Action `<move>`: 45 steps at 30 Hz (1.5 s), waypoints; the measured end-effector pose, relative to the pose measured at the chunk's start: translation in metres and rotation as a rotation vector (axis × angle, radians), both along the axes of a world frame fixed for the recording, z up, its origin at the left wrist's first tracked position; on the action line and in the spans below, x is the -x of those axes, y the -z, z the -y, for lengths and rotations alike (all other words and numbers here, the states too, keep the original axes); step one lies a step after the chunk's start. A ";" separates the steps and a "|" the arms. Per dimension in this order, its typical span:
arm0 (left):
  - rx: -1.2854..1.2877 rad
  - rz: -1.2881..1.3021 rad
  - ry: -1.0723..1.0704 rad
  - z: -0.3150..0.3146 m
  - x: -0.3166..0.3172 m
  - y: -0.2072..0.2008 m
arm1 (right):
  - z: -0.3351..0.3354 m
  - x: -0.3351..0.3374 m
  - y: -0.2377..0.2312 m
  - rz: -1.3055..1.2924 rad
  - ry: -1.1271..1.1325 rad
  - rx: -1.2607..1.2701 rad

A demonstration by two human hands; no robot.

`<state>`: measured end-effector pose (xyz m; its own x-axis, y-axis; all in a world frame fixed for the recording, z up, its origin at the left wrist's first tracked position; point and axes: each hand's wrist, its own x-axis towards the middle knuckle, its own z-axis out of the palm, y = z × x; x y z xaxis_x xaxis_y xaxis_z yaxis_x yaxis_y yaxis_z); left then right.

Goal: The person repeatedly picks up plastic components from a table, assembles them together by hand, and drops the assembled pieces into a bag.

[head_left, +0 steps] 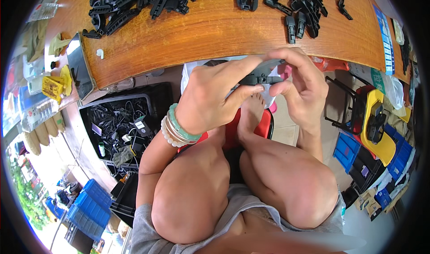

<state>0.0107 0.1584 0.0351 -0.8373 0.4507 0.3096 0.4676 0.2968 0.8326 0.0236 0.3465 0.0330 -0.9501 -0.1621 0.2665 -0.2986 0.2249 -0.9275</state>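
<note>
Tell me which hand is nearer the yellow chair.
Right. The right hand holds the black plastic part on the side toward the yellow chair; the left hand grips the part's other end, farther from the chair.

Left hand [215, 97], right hand [298, 90] together, pinching.

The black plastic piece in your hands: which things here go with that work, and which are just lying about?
In the work:
- black plastic piece, pinched by left hand and right hand
- heap of like black parts on the wooden table

Lying about:
- black crate of cables
- blue crates
- yellow chair
- yellow tape dispenser
</note>
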 end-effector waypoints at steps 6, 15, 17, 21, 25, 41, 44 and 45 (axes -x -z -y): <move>-0.025 -0.052 -0.025 -0.003 -0.004 0.005 | 0.004 -0.003 0.004 0.001 0.083 0.013; -0.008 -0.015 0.016 0.001 0.002 0.011 | 0.001 -0.001 0.003 0.085 0.070 0.010; 0.004 -0.015 0.016 0.002 0.003 0.011 | 0.003 -0.002 0.007 0.156 0.073 0.132; -0.023 0.074 0.072 0.001 0.010 0.008 | -0.002 0.002 0.006 0.099 0.073 0.039; -0.015 -0.084 0.025 0.004 0.042 0.011 | -0.001 0.005 0.005 0.126 -0.054 -0.135; 0.416 -0.577 -0.155 -0.029 0.096 0.050 | -0.015 0.030 0.032 -0.150 0.482 -0.682; 0.407 -0.635 -0.100 -0.016 0.088 0.047 | -0.012 0.028 0.031 -0.168 0.438 -0.609; 0.306 -0.576 -0.102 -0.014 0.086 0.044 | -0.012 0.028 0.030 -0.159 0.458 -0.612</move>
